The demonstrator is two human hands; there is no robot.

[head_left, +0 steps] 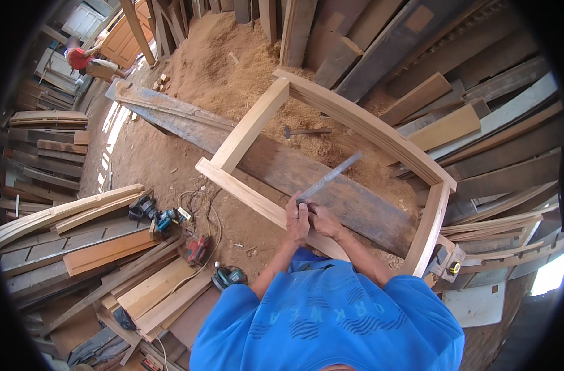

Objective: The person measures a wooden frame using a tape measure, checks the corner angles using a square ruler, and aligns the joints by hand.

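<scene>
My left hand (296, 217) and my right hand (324, 220) are close together in front of me, fingers closed around the dark near end of a long flat metal blade (331, 175). The blade points away to the far right, and its exact kind is unclear. Around and beneath my hands is a pale wooden frame (252, 127) with a curved far rail. My wrists cross over its near rail (248, 193). The frame rests across a long worn plank bench (282, 164). Beyond the blade, a hammer (308, 131) lies inside the frame's outline.
Sawdust (214, 62) is heaped beyond the bench. Boards (480, 123) lean at the right. At left lie corded power tools (198, 249), with a green one (228, 276) near my left elbow, and stacked timber (108, 250). A person in red (79, 59) is at far left.
</scene>
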